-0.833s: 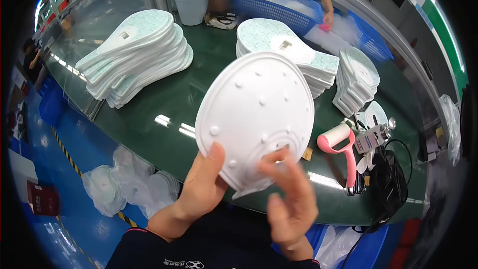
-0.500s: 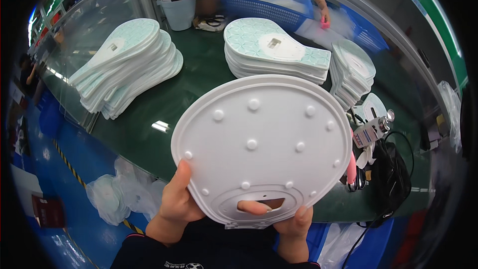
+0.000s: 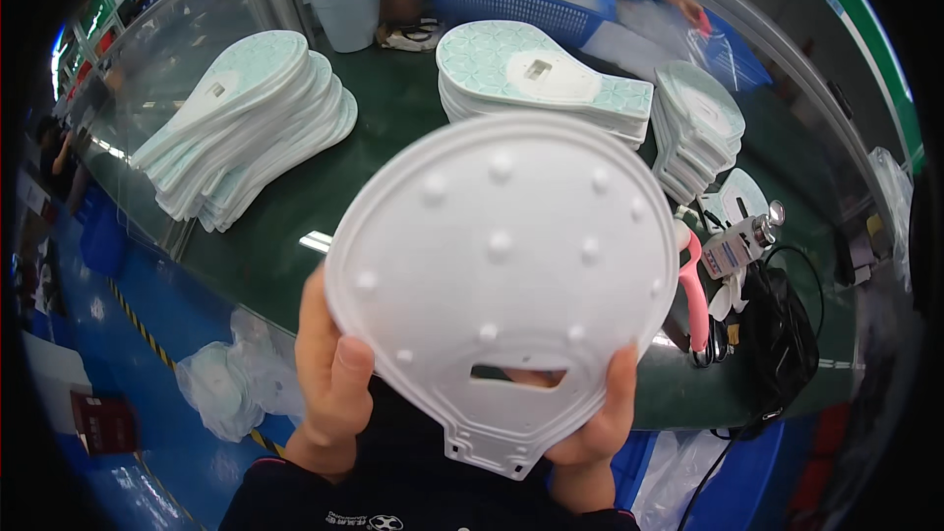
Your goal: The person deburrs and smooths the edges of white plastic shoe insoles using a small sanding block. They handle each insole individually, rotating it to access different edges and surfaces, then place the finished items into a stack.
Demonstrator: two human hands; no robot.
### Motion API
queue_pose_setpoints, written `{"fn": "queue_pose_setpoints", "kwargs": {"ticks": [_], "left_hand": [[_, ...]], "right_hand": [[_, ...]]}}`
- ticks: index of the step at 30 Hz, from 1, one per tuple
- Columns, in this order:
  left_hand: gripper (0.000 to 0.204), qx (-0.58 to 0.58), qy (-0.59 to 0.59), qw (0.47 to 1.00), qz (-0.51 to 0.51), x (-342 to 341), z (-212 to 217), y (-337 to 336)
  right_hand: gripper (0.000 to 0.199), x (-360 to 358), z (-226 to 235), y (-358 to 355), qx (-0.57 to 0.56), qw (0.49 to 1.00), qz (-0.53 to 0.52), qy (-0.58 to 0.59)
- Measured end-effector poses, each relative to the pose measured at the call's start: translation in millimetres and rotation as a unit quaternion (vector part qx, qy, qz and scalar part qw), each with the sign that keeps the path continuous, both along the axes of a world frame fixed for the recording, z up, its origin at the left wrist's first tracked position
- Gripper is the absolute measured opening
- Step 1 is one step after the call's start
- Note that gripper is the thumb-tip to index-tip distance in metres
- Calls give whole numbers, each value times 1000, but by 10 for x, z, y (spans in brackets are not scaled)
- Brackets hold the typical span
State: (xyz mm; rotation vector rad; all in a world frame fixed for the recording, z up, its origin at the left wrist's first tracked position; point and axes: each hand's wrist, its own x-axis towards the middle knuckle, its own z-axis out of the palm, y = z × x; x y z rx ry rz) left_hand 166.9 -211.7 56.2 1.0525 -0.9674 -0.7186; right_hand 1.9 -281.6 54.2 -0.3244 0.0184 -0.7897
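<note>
Both hands, left hand and right hand, have a clenched grip on the white plastic shell, raised above the green surface, so you're mid-inspection I'd guess; next needs a careful turn.

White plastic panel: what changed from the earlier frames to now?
The white plastic panel came up closer to the camera and turned face-on; the left hand and right hand shifted to its lower edges. The stacks on the green table stayed put.
</note>
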Motion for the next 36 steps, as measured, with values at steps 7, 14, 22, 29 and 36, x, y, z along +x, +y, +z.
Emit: {"fn": "queue_pose_setpoints", "kwargs": {"ticks": [7, 14, 22, 29, 36], "left_hand": [[82, 85, 94, 936, -329, -201, 54, -10], [76, 81, 191, 900, -383, -365, 135, 146], [77, 27, 179, 895, -408, -343, 108, 196], [60, -54, -206, 972, -102, -334, 68, 99], [31, -125, -348, 928, -38, -178, 158, -31]], "right_hand": [[78, 162, 359, -504, -101, 990, -44, -82], [78, 231, 591, -683, -102, 993, -51, -37], [80, 264, 340, -924, -146, 974, 77, -157], [72, 156, 610, -774, -137, 991, 2, -6], [51, 196, 356, -666, -67, 998, -15, 1]]}}
